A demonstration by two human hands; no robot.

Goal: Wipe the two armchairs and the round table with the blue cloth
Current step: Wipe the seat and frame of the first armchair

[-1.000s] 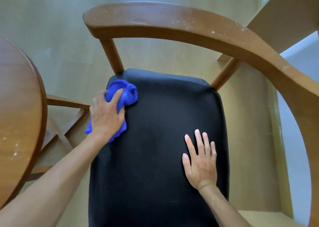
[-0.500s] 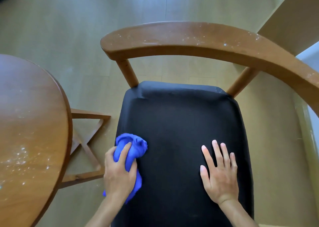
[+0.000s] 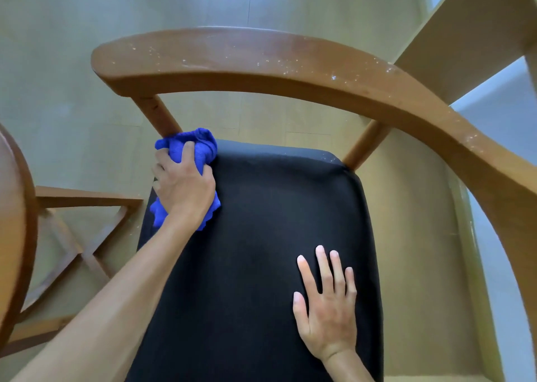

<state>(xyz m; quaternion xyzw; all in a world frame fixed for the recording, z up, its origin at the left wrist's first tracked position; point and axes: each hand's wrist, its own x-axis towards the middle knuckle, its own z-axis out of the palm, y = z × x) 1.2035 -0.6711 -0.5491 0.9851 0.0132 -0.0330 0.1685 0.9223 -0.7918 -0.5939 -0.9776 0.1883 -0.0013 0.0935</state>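
Note:
An armchair with a black seat (image 3: 270, 236) and a curved brown wooden backrest rail (image 3: 261, 62) fills the view. White specks dot the rail. My left hand (image 3: 183, 187) grips the bunched blue cloth (image 3: 200, 146) at the seat's far left corner, against the foot of the left wooden post (image 3: 158, 114). My right hand (image 3: 325, 303) lies flat on the near right part of the seat, fingers straight and spread. The round wooden table (image 3: 14, 222) shows only its edge at the left.
The table's crossed wooden base struts (image 3: 81, 245) stand on the pale wood floor left of the chair. A light wooden panel (image 3: 465, 33) rises at the upper right, with a pale wall behind it.
My left hand has pushed the cloth from the near left side of the seat up to the far left corner by the post. My right hand stays flat on the seat.

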